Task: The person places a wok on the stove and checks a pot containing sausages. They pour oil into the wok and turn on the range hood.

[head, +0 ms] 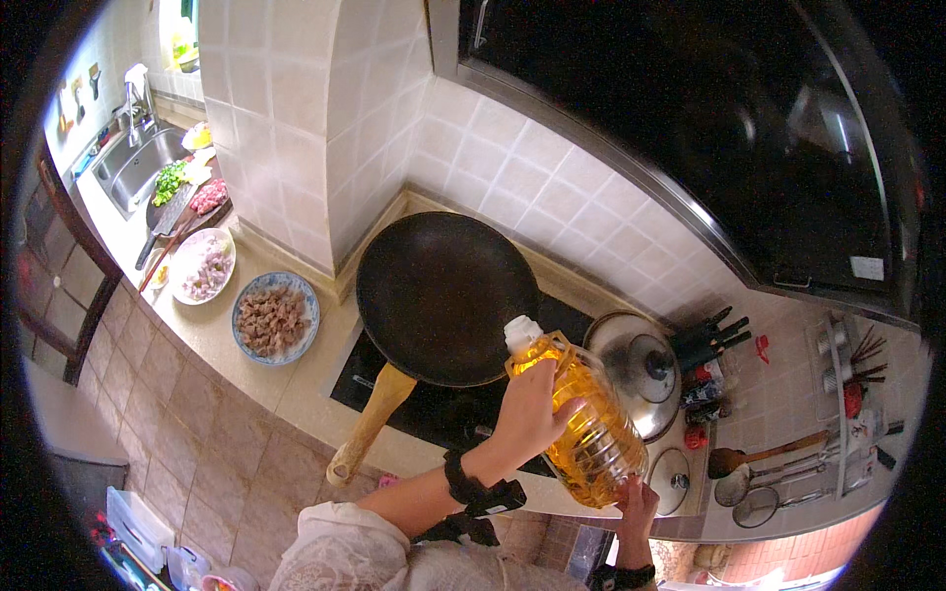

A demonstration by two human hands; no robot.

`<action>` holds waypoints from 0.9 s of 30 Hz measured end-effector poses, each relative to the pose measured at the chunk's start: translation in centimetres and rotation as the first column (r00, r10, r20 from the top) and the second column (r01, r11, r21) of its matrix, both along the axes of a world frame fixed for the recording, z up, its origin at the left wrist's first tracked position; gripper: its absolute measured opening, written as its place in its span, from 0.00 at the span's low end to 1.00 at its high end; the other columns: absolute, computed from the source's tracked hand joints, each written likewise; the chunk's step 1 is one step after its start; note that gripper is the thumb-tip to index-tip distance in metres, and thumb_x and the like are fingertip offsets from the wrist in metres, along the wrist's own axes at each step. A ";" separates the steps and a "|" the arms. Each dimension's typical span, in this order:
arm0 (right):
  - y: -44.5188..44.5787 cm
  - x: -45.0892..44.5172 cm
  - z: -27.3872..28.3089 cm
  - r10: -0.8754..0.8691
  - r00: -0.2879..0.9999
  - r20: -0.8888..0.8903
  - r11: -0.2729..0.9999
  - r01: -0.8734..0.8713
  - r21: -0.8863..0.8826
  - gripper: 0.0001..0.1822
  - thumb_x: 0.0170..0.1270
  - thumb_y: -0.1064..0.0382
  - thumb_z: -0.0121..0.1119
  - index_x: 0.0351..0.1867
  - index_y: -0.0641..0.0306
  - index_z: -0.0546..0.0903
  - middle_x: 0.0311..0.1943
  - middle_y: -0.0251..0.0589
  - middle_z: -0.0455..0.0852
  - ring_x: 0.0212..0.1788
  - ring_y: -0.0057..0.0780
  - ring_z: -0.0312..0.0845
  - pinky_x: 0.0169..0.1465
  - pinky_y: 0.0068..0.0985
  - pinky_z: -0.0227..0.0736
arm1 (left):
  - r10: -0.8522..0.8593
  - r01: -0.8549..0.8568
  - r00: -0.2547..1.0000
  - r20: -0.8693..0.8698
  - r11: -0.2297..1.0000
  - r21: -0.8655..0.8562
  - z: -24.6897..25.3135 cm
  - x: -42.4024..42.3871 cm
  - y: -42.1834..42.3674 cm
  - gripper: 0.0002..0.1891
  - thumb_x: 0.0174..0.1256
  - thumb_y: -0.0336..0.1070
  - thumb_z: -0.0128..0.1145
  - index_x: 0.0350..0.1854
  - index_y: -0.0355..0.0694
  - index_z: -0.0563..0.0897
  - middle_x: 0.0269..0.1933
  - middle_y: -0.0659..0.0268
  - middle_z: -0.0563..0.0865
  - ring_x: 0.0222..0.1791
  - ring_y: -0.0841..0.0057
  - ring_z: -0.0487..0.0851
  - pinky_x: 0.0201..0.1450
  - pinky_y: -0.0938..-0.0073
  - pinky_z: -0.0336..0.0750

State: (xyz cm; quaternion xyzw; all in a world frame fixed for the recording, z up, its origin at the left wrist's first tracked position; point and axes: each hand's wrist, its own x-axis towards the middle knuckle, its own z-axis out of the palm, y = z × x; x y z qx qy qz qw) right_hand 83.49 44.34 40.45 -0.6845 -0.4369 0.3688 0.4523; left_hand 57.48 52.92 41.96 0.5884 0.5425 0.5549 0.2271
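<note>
My left hand (528, 414) is wrapped around the upper part of a large clear plastic bottle of golden cooking oil (595, 436). At the bottle's base, my right hand (639, 506) grips it from below. The bottle leans with its white cap (522, 334) towards the right rim of a dark wok (447, 295). No stream of oil shows, and whether the cap is open I cannot tell. A wooden handle (369, 428) extends from the wok towards me. Beneath the wok lies a black glass cooktop (421, 421).
Left of the wok are a bowl of browned meat pieces (273, 318) and a plate of chopped onion (207, 266). A cleaver (174, 214) rests on a cutting board near the sink (140, 166). Rightward stand a lidded pan (635, 369), knives (728, 332) and hanging ladles (739, 484). A dark range hood (665, 148) overhangs.
</note>
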 end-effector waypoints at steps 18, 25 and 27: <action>1.4 0.3 1.3 0.067 0.983 0.173 0.997 -0.072 0.024 0.25 0.62 0.45 0.54 0.33 0.72 0.81 0.21 0.36 0.80 0.22 0.19 0.74 0.25 0.19 0.71 | 0.035 -0.027 0.991 0.131 0.998 -0.058 0.2 -1.6 0.5 0.22 0.50 0.42 0.66 0.38 0.36 0.69 0.26 0.60 0.73 0.27 0.64 0.74 0.31 0.67 0.69; 1.8 -0.1 2.0 0.018 0.981 0.193 0.999 -0.026 0.038 0.22 0.61 0.46 0.56 0.30 0.68 0.79 0.21 0.35 0.79 0.21 0.19 0.75 0.23 0.17 0.71 | 0.033 -0.023 0.991 0.126 0.997 -0.079 0.3 -1.7 0.3 0.22 0.50 0.42 0.65 0.39 0.35 0.69 0.28 0.58 0.75 0.29 0.63 0.75 0.32 0.66 0.70; 1.9 0.2 1.8 0.005 0.978 0.210 0.999 -0.013 0.037 0.21 0.62 0.48 0.55 0.29 0.68 0.79 0.22 0.36 0.80 0.21 0.19 0.75 0.23 0.17 0.71 | 0.033 -0.024 0.991 0.129 0.997 -0.070 0.1 -1.7 0.4 0.22 0.50 0.42 0.65 0.40 0.34 0.69 0.30 0.57 0.75 0.30 0.62 0.75 0.33 0.66 0.70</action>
